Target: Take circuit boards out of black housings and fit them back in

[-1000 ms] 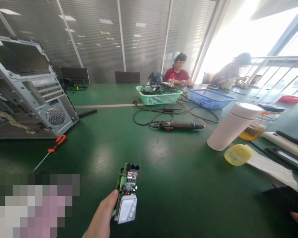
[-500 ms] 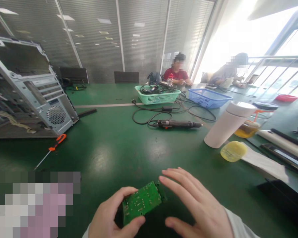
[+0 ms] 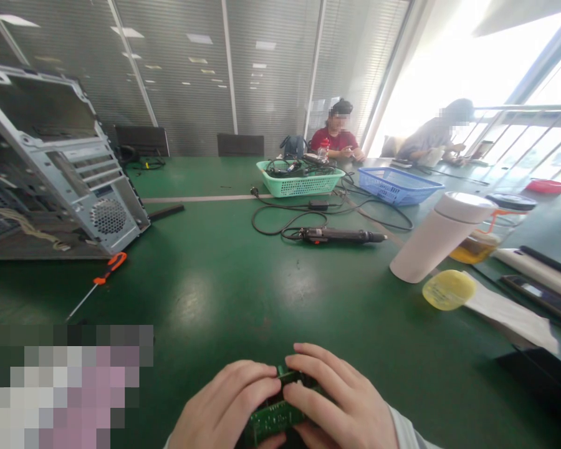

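Note:
A green circuit board (image 3: 275,419) is held low at the front of the table, turned so that its edge and some parts on it show. My left hand (image 3: 231,399) grips its left side, fingers over the top. My right hand (image 3: 341,399) closes round its right side, with the fingertips on the far edge and the thumb largely hidden below. Much of the board is covered by the fingers. Left of the hands lies a screwdriver (image 3: 103,277) with an orange handle.
An open metal computer case (image 3: 88,168) stands at the left. Ahead lies an electric screwdriver (image 3: 339,236) with its cable. Behind it are a green basket (image 3: 303,184) of cables and a blue basket (image 3: 397,187). A pale tumbler (image 3: 442,237) stands right. Two people sit at the far side.
My right hand has moved in from the right and taken hold of the board. The board has been tilted, and my left fingers now lie over its top.

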Demonstrator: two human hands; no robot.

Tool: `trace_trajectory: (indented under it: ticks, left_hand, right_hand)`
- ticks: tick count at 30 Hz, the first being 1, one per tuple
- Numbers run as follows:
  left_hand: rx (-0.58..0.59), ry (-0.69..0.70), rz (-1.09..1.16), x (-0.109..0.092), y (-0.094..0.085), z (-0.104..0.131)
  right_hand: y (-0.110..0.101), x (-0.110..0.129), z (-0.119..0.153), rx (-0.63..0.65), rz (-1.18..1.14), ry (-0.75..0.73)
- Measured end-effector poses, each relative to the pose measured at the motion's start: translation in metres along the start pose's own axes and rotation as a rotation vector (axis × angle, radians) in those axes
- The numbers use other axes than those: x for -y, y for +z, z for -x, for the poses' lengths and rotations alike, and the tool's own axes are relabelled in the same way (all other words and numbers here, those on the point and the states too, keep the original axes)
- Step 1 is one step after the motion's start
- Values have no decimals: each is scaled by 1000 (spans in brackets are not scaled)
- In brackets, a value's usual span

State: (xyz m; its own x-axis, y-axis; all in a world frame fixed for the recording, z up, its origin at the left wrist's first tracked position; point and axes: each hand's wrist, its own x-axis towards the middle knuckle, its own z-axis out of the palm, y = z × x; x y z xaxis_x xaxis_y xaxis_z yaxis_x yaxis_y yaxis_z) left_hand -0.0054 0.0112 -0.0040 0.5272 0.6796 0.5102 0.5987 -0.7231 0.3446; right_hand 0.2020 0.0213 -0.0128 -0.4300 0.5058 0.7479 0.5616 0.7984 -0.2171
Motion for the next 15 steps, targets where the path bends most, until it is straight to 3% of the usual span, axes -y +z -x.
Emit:
trace_trajectory:
  ticks: [4,6,8,12,15]
  left_hand:
    - [8,-80,-34,4,5,5]
    - [15,-131,13,6,8,7]
    - [37,-158,77,7,11,8]
    - [67,-235,103,10,16,12]
    - [107,-253,21,11,21,15]
  right_hand:
    - [-1,-6,10,31,-13,-37]
    - [-6,-8,10,104,-116,80]
    - [-11,-7,8,184,-347,366]
    - [-27,-1,3,337,-1056,1061]
    - [-70,-11,12,265,-1183,1313]
